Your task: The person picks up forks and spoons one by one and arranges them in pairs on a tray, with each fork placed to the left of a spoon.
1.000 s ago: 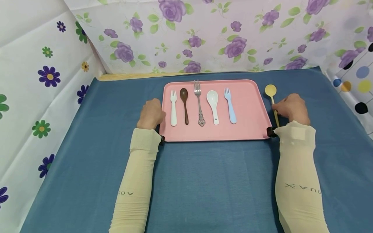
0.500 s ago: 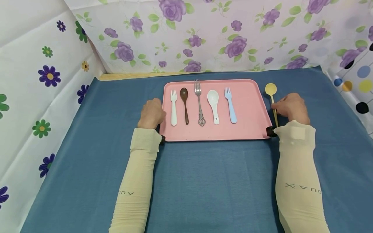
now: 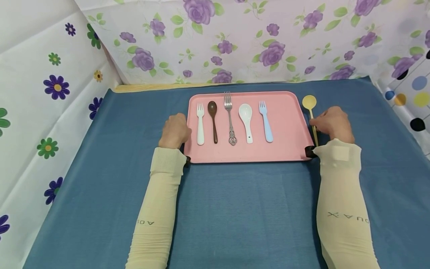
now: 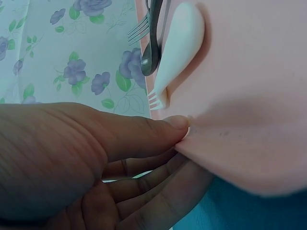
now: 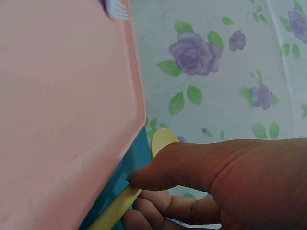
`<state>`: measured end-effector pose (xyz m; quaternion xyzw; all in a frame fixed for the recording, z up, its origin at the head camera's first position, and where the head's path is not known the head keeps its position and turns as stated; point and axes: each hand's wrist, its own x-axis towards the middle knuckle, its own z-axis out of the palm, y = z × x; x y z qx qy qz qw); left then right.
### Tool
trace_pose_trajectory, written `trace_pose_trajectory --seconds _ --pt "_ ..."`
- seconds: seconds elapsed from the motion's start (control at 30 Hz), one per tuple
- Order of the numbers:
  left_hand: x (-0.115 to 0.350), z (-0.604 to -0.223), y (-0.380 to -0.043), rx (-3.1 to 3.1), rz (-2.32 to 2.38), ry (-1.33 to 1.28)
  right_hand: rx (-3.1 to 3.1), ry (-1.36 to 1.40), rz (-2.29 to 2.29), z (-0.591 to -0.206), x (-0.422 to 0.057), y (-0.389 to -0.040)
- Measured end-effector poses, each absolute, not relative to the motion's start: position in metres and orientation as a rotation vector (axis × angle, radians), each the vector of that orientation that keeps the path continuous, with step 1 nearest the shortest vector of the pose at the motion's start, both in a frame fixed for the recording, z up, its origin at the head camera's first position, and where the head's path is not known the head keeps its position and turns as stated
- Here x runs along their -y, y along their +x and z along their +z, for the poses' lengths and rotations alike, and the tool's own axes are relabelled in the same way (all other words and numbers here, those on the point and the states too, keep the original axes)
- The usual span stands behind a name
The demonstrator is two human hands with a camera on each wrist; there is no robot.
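Observation:
A pink tray (image 3: 215, 154) lies on the blue cloth, holding a row of utensils: a white fork (image 3: 200, 127), a brown spoon (image 3: 212, 112), an ornate metal fork (image 3: 231, 125), a white spoon (image 3: 245, 114) and a light blue fork (image 3: 266, 125). My left hand (image 3: 175, 131) pinches the tray's left rim; in the left wrist view the thumb (image 4: 153, 136) lies on top and the fingers underneath. Just right of the tray, my right hand (image 3: 333, 124) pinches the handle of a yellow spoon (image 3: 309, 102), its bowl pointing away from me.
Blue cloth (image 3: 248, 213) covers the table in front of the tray. Behind it rises a sheet with purple roses (image 3: 272, 54). A flower-patterned sheet (image 3: 33, 123) borders the left side, and a dotted one (image 3: 416, 101) the right.
My right hand has shifted slightly left with the yellow spoon, bringing it nearer the tray's right edge. The left hand and the utensils on the tray look unmoved.

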<state>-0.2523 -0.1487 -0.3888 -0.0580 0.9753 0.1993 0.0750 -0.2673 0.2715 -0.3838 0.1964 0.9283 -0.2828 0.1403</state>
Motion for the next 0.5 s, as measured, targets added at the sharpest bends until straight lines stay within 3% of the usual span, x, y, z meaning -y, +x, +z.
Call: trace_pose_trajectory --seconds 0.5 --pt "0.1485 -0.3890 -0.2531 -2.924 0.586 -0.180 -2.678 0.552 -0.826 -0.3824 -0.2659 -0.2685"
